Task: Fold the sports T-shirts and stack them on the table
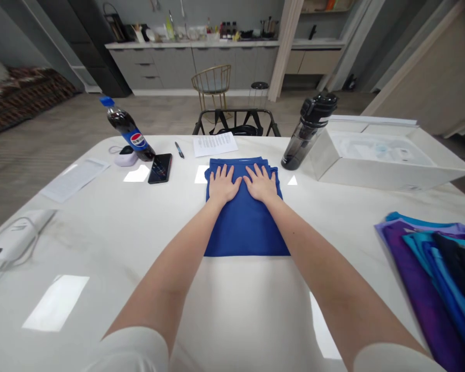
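Observation:
A folded blue cloth [245,227] lies flat in the middle of the white table [101,243]. My left hand [222,183] rests palm down on the cloth's far half, fingers stretched out and slightly apart. My right hand [260,182] lies flat right beside it, also with spread fingers, thumbs almost touching. Neither hand grips anything; both press on the cloth near its far edge.
A cola bottle [128,129], a black phone [160,168], a pen [179,150] and a printed sheet [214,143] lie beyond the cloth. A dark drinking bottle [309,132] and an open white box [383,155] stand at right. Folded blue and purple cloths [434,268] are stacked near right.

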The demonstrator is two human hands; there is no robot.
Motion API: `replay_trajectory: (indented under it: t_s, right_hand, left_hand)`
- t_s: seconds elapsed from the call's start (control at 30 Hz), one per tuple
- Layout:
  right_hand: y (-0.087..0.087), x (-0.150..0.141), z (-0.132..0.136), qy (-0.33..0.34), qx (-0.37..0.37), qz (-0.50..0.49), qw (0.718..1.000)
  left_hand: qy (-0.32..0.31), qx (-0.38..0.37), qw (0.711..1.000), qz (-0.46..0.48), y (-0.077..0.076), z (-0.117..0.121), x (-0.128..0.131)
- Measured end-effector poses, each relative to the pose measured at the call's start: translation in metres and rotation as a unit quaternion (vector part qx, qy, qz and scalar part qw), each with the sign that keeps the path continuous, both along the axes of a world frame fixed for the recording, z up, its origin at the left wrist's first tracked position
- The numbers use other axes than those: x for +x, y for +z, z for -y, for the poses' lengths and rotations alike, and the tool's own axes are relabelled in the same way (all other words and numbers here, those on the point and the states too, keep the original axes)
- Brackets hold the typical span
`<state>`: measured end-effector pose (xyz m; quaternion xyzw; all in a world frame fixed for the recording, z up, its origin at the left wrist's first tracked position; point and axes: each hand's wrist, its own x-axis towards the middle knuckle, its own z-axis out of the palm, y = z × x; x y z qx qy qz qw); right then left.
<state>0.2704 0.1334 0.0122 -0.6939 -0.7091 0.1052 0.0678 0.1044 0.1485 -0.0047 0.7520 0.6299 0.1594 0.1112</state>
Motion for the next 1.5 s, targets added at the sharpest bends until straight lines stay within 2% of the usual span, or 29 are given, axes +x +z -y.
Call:
replay_trajectory:
  t_s: [0.1,0.2,0.33,0.37,0.4,0.43,0.53,0.63,0.8,1.03,1.23,1.37,1.5]
  right_hand:
    - [0.002,0.005,0.008,-0.016,-0.001,0.003,1.000]
    - [0.005,0.009,0.025,-0.028,-0.007,0.003,1.000]
    - [0.010,0.003,0.059,-0.047,-0.035,0.006,0.998]
    - [0.011,-0.002,0.069,-0.052,-0.040,0.007,0.998]
    - [0.013,-0.007,0.080,-0.055,-0.042,0.007,0.998]
    - [0.013,-0.013,0.091,-0.057,-0.042,0.006,0.997]
    - [0.013,-0.028,0.126,-0.064,-0.017,0.000,0.998]
    - [0.009,-0.036,0.159,-0.067,0.017,0.007,0.998]
    - [0.006,-0.026,0.200,-0.043,0.058,0.020,0.997]
    - [0.011,-0.002,0.229,-0.011,0.032,0.033,0.999]
    - [0.010,0.009,0.260,-0.022,0.005,0.042,0.999]
    - [0.010,0.031,0.291,0.007,0.007,0.034,0.999]
    - [0.018,0.049,0.305,0.025,0.049,0.026,0.998]
  left_hand:
    - [-0.019,-0.006,1.000,-0.022,0.005,0.004,-0.007]
    - [-0.071,0.013,0.997,-0.037,0.012,0.020,-0.016]
    - [-0.243,0.062,0.967,-0.040,0.021,0.062,-0.019]
    - [-0.261,0.064,0.963,-0.036,0.022,0.074,-0.016]
    - [-0.251,0.058,0.966,-0.029,0.022,0.087,-0.012]
    - [-0.216,0.047,0.975,-0.020,0.022,0.099,-0.007]
    - [-0.075,0.015,0.997,0.006,0.019,0.131,0.009]
    - [-0.025,0.019,0.999,0.003,0.016,0.157,0.014]
    - [-0.049,0.039,0.998,-0.032,0.016,0.193,-0.003]
    - [-0.073,0.029,0.995,-0.063,0.016,0.224,-0.029]
    - [-0.089,0.012,0.994,-0.062,0.017,0.246,-0.041]
    - [-0.129,0.003,0.990,-0.049,0.022,0.266,-0.070]
    - [-0.118,0.025,0.991,-0.062,0.031,0.278,-0.096]
